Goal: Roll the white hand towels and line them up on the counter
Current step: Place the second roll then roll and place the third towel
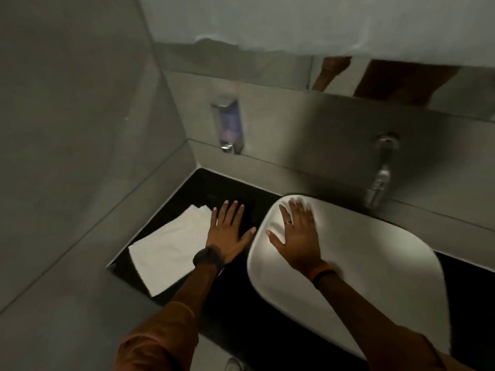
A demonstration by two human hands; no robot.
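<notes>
1. White hand towels [171,247] were seen stacked flat, unrolled, on the black counter [235,295], just left of the wash basin [361,263].
2. Left hand [230,231] was spread flat, fingers apart, at the stack's right edge; nothing pinched.
3. Right hand [297,236] was spread open over the basin, empty.
4. Towels judged light, soft, floppy; best taken at a near corner/edge, top one only.

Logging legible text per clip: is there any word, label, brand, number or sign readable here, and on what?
None can be read.
Soap dispenser: purple front, too blurred to show any label.
Watch on the left wrist: dark face, nothing legible.
Towels, sink, tap: no print visible.
</notes>
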